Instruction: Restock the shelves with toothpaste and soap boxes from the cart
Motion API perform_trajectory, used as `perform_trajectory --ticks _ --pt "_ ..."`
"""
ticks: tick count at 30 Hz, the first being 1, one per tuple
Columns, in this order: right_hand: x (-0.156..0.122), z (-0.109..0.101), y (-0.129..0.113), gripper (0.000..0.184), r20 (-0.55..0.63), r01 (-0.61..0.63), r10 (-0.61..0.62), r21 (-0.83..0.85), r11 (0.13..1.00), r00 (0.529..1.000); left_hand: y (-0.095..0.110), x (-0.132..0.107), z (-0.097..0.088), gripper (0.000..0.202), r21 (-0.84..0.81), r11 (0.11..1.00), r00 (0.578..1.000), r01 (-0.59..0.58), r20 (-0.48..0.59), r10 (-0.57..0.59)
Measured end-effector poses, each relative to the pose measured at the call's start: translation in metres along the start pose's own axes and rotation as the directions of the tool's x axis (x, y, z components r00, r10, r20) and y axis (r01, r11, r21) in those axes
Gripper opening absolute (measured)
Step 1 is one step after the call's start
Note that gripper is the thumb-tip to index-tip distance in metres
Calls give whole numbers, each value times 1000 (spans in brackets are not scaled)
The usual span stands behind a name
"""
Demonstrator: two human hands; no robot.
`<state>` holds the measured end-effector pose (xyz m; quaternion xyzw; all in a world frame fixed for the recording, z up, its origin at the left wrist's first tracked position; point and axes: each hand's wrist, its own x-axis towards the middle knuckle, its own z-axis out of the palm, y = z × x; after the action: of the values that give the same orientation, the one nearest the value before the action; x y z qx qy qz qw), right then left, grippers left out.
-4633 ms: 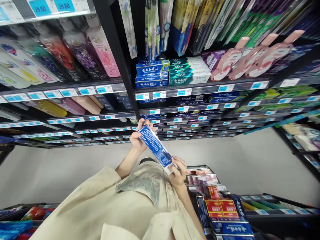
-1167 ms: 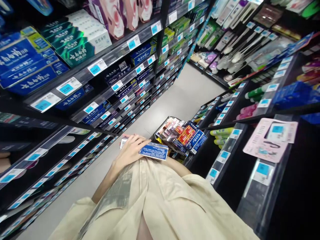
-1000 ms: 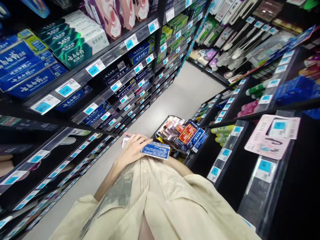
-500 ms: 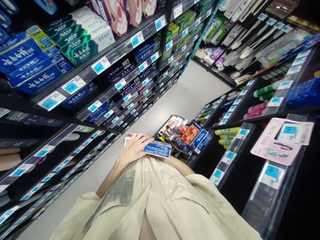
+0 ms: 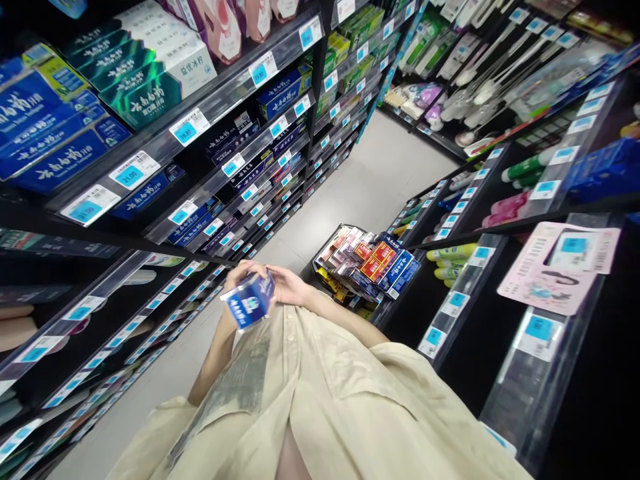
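Observation:
In front of my chest I hold a long blue toothpaste box (image 5: 249, 304), its end turned toward the camera. My left hand (image 5: 239, 275) is closed over the box from the top and left side. On the right, my right hand (image 5: 291, 289) touches the box's far part with its fingers curled against it. My beige shirt fills the bottom of the view.
A black basket (image 5: 321, 257) full of red, blue and pink boxes sits just beyond my hands. Shelves on the left carry blue toothpaste boxes (image 5: 52, 136) and green ones (image 5: 134, 88) above price tags. Toothbrush racks (image 5: 500, 73) line the right. Grey aisle floor (image 5: 373, 177) runs ahead.
The box lay flat across my chest under my left hand; now it is turned end-on toward the camera and my right hand has come into view on it.

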<state>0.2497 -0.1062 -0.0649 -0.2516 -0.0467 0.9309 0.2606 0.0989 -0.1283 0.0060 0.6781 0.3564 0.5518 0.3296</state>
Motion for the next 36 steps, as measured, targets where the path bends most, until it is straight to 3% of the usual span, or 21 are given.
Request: perform_trajectory --ticks 2,4,8,11,14,18,22,29,33,36 --pt "-2 -5 1 28 45 -82 80 53 995 996 -2 3 -5 91 -148 987 997 -56 -57 48" --pt "-5 -7 2 31 52 -57 56 24 998 997 -1 5 -7 82 -313 949 987 -32 -160 -19" --pt "-12 -3 1 29 15 208 -208 -92 974 978 2 6 -5 78 -547 835 883 51 -366 -295" --pt "-14 0 -1 37 -43 413 -424 -159 897 905 2 4 -2 73 -603 786 826 138 -367 -427" --pt "-15 0 -3 40 -101 509 -531 -179 842 841 1 2 2 75 -632 750 790 192 -354 -500" --pt "-17 -3 -3 41 -133 553 -579 -186 812 804 1 3 6 81 -675 700 745 233 -338 -575" --pt "-16 -3 -4 43 -147 554 -578 -174 814 803 0 5 6 87 -695 674 719 250 -333 -610" --pt "-16 -2 -5 42 -194 535 -572 -212 818 797 -5 -1 5 96 -745 614 729 260 -266 -631" --pt "-18 -5 -4 43 -178 547 -590 -241 802 787 -3 3 2 96 -710 645 780 281 -222 -585" --pt "-17 -11 -7 43 -191 558 -600 -231 797 777 -1 4 -6 102 -657 680 844 326 -121 -522"
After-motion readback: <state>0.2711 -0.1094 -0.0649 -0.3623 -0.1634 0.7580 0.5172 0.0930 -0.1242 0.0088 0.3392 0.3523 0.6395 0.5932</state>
